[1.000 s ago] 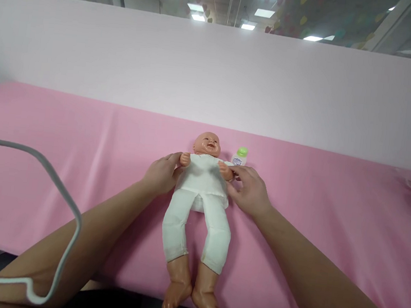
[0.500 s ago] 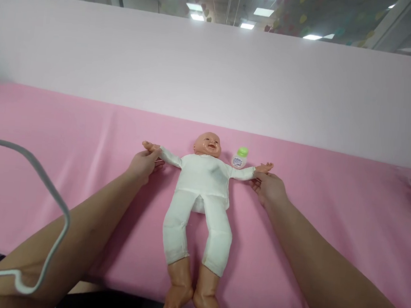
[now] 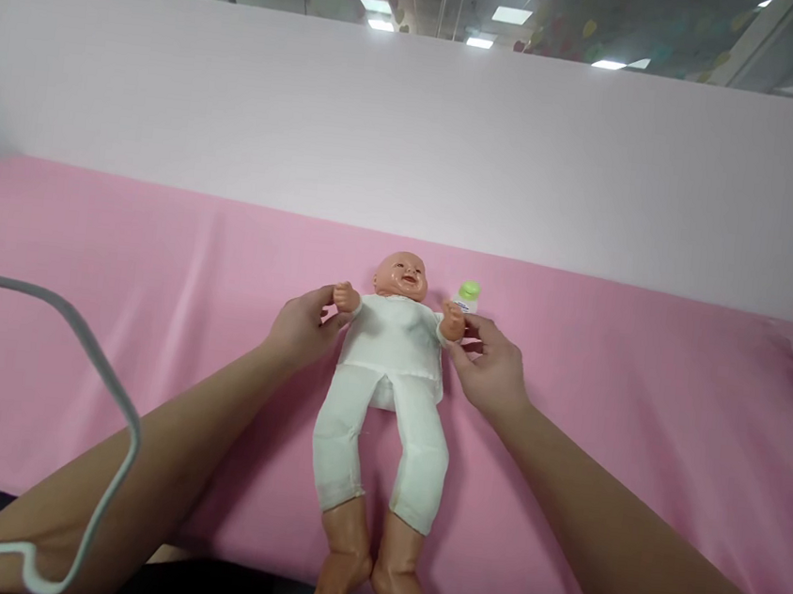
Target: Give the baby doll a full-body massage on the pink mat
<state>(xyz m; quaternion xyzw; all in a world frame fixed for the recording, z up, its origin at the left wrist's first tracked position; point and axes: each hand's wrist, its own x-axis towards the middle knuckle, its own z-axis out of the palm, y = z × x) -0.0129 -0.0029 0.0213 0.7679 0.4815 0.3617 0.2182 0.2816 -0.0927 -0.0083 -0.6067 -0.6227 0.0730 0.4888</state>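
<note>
In the head view, a smooth-headed plastic baby doll in white cloth clothes (image 3: 395, 344) lies face up on a pink sheet-covered table (image 3: 231, 251), its forearms pinched at the wrists between thumb and fingers of a person's left hand (image 3: 491, 364) and right hand (image 3: 304, 327). A green-capped bottle (image 3: 468, 295) stands beside its shoulder.

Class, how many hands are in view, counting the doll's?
4: left hand and right hand, flanking the doll; one doll hand at the left's fingers, the other doll hand at the right's.
</note>
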